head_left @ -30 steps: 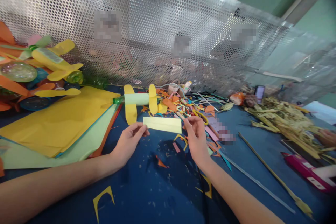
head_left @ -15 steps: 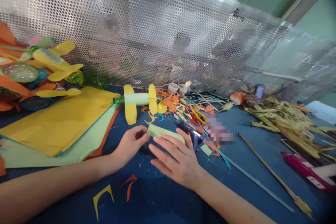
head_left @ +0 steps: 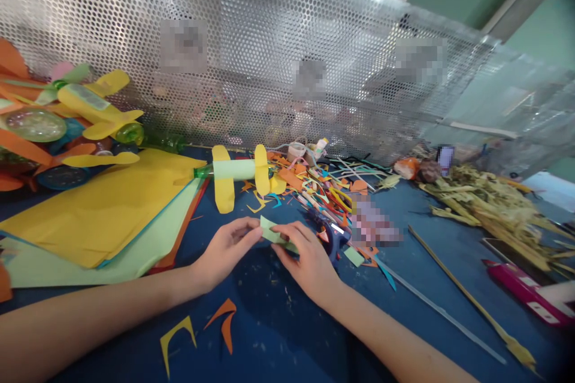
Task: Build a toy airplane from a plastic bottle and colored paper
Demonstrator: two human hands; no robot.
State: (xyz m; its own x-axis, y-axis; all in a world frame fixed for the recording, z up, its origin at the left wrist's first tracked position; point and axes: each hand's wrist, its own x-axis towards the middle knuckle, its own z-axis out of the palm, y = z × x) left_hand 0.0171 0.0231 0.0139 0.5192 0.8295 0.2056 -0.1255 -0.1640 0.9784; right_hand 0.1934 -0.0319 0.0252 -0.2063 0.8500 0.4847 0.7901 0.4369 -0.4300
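Note:
A small piece of pale green paper (head_left: 269, 230) is held between my two hands above the blue table. My left hand (head_left: 230, 249) pinches its left end between thumb and fingers. My right hand (head_left: 308, 257) closes over the right part, fingers on top and thumb below, hiding much of it. Just beyond my hands lies a green bottle model plane (head_left: 236, 170) with a pale green wrap and yellow paper wings. A dark blue glue gun (head_left: 333, 238) rests right of my right hand. Yellow (head_left: 177, 335) and orange paper offcuts (head_left: 227, 320) lie nearer me.
Stacked coloured sheets (head_left: 103, 209) and a pile of bottle models (head_left: 85, 114) are at left. Paper scraps (head_left: 296, 176) and yellow-handled scissors (head_left: 340, 197) lie beyond. At right are a clear glue stick (head_left: 442, 308), dry husks (head_left: 485, 197) and a pink cutter-like item (head_left: 525, 290). A perforated metal screen (head_left: 251, 42) stands behind.
My right hand has shifted from fingers spread over the pale green paper to gripping it, and the paper now shows less. My left hand has moved slightly right, staying on its left end.

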